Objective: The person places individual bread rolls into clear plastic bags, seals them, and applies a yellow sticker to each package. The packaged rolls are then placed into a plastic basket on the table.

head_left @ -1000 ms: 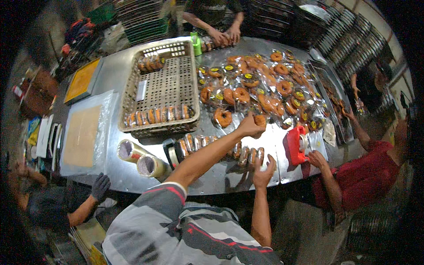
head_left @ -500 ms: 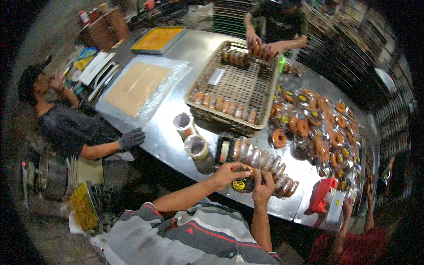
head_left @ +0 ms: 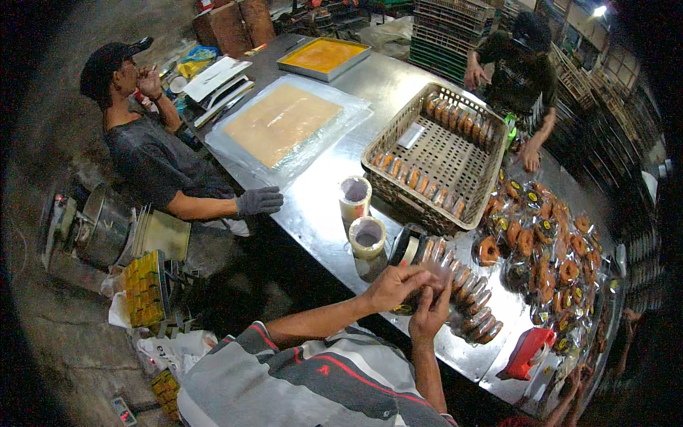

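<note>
Since the last view, the dark wrapped doughnut (head_left: 404, 309) has been drawn in closer beneath the person's left hand (head_left: 398, 288) and is now mostly hidden, where its yellow-labelled face was shown plainly half a second ago. It is held above the near edge of the metal worktop (head_left: 320, 210), and a blur of clear film is seen at the fingertips. The fingers of the left hand appear to be pinched together on it; the right hand (head_left: 430, 313) is raised close against them with thumb and forefinger bent, but whether anything is gripped by it cannot be told.

The held doughnut has therefore not been added to the slanting row of wrapped doughnuts (head_left: 481, 318), which is laid out beside the black tape dispenser (head_left: 405, 247). At the plastic basket (head_left: 398, 198), a co-worker's hands have been withdrawn: one (head_left: 475, 73) is lifted beyond the far rim, the other (head_left: 530, 158) is lowered near the loose pile of wrapped doughnuts (head_left: 546, 274). A longer far row (head_left: 459, 119) is now seen inside the basket
</note>
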A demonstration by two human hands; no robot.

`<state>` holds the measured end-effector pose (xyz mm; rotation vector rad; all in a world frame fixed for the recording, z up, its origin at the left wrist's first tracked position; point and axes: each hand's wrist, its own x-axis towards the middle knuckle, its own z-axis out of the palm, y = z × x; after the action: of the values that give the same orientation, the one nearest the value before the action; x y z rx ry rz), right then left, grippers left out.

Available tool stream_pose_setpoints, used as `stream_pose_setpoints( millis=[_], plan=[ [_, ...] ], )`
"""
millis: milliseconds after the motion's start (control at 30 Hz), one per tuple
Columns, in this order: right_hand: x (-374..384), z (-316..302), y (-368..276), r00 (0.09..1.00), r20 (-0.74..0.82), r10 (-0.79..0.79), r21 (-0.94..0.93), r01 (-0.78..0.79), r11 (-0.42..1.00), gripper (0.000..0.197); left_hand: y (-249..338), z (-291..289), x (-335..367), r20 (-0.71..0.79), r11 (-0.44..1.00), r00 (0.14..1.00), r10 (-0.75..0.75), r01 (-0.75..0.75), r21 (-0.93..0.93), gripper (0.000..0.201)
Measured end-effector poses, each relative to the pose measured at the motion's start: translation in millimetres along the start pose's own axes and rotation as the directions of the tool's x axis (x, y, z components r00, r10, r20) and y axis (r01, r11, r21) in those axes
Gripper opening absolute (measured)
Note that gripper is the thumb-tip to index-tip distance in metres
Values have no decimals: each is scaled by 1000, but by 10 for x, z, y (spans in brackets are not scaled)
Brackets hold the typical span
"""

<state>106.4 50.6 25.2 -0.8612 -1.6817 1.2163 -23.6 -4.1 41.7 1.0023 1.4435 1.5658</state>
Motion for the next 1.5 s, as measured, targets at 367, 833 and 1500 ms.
stream_pose_setpoints(
  millis=[367,833,1500],
  plan=[
    [119,-286,106,945,295,143,391,-256,884,22,-56,-158,-162,149,924,985,88,-137,358,34],
    [151,-140,66,944,299,-137,-216,207,954,16,-373,-268,-346,35,947,947,-321,321,-16,23],
    [156,448,1432,906,158,393,-245,-349,904,27,-527,-421,-485,-33,649,908,-417,273,-710,48]
  ],
)
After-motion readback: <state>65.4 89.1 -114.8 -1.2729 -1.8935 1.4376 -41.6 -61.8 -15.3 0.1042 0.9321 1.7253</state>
